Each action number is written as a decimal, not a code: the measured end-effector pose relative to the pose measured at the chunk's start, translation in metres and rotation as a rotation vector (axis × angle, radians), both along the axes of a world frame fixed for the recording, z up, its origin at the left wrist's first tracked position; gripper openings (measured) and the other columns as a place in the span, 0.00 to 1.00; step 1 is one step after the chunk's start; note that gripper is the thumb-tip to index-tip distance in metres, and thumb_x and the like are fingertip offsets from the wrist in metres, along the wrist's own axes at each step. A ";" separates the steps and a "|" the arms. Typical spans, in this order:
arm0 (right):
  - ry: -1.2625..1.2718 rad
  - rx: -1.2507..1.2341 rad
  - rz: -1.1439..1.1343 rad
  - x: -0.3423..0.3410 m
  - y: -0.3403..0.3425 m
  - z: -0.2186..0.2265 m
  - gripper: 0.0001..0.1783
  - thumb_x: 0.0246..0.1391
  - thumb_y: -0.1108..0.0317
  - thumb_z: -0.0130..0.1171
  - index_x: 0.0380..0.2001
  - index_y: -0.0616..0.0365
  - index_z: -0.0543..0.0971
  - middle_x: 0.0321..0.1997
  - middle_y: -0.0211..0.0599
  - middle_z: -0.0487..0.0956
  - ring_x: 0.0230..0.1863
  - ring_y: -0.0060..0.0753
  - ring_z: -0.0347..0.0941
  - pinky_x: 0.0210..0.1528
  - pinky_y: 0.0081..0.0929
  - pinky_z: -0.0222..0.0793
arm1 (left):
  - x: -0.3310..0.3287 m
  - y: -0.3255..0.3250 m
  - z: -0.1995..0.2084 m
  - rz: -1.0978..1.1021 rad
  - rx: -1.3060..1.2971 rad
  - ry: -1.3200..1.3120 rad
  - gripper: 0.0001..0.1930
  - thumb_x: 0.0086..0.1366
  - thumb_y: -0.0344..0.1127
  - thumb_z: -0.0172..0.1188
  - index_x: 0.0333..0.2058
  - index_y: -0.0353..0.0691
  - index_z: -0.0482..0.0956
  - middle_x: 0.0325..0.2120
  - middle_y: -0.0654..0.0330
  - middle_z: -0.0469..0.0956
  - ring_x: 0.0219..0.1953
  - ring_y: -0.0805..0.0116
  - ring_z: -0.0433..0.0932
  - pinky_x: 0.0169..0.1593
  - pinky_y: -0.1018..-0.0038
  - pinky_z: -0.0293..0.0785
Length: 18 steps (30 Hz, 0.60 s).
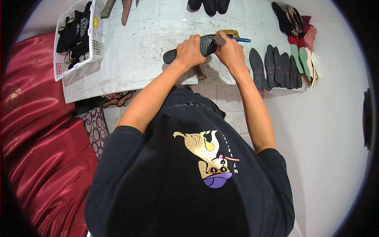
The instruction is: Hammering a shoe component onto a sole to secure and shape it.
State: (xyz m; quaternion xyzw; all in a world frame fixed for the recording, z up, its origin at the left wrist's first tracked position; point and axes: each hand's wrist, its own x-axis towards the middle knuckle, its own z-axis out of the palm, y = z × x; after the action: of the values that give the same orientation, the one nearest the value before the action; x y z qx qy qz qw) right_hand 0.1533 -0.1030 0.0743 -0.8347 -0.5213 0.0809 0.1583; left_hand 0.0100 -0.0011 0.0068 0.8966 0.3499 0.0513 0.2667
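Note:
A black shoe sole with wavy ridges (207, 46) lies on the work table. My left hand (190, 51) presses over its middle with fingers closed round it, hiding that part. At the sole's right end, my right hand (231, 54) pinches a flat grey piece (219, 40) close to the ridges. From the other side of that hand juts a blue stick-like thing (241, 40); whether it joins the grey piece is hidden. Just beyond the fingers sits a yellow-brown object (229, 32), partly covered.
Several black soles (258, 69) stand in a row at the right, near green insoles (304, 59). A white basket (96, 47) of dark footwear stands left. Black shoe forms (210, 6) and wooden-handled tools (125, 12) lie on the table's (134, 51) far side.

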 end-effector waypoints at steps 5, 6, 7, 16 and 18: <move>-0.019 -0.070 0.019 -0.003 0.010 0.007 0.24 0.51 0.72 0.68 0.53 0.57 0.79 0.36 0.61 0.86 0.41 0.67 0.85 0.41 0.57 0.81 | -0.021 0.015 -0.011 -0.065 -0.002 -0.138 0.54 0.46 0.53 0.81 0.70 0.38 0.67 0.59 0.44 0.81 0.57 0.41 0.83 0.56 0.52 0.81; -0.003 -0.065 0.017 0.000 0.007 0.001 0.25 0.50 0.72 0.68 0.54 0.57 0.79 0.37 0.61 0.86 0.41 0.67 0.85 0.41 0.57 0.81 | -0.028 0.018 -0.010 -0.093 -0.057 -0.117 0.55 0.47 0.53 0.81 0.72 0.42 0.66 0.58 0.44 0.82 0.57 0.41 0.83 0.57 0.52 0.81; 0.017 -0.062 0.017 0.002 0.006 -0.003 0.26 0.50 0.72 0.69 0.55 0.57 0.79 0.38 0.61 0.86 0.42 0.67 0.85 0.42 0.56 0.82 | -0.036 0.020 -0.008 -0.120 -0.114 -0.092 0.56 0.47 0.54 0.81 0.74 0.47 0.64 0.58 0.44 0.82 0.57 0.41 0.83 0.57 0.51 0.81; 0.061 -0.020 -0.076 -0.002 0.006 -0.003 0.19 0.54 0.73 0.64 0.50 0.56 0.78 0.34 0.63 0.85 0.41 0.72 0.83 0.41 0.62 0.79 | -0.121 0.037 -0.053 0.010 -0.258 -0.142 0.53 0.45 0.51 0.86 0.70 0.46 0.71 0.54 0.43 0.84 0.57 0.45 0.84 0.59 0.53 0.80; 0.096 0.009 -0.080 0.002 0.007 -0.007 0.17 0.55 0.72 0.63 0.49 0.55 0.78 0.34 0.63 0.85 0.40 0.73 0.83 0.41 0.62 0.79 | -0.129 0.035 -0.054 0.079 -0.413 -0.309 0.54 0.45 0.50 0.89 0.71 0.46 0.73 0.53 0.44 0.85 0.57 0.54 0.85 0.62 0.60 0.79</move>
State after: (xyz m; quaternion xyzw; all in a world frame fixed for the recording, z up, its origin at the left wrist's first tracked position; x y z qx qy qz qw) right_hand 0.1551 -0.0961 0.0668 -0.8493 -0.4795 0.1120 0.1902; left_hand -0.1188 0.0341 -0.0475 0.7902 0.3429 0.1252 0.4923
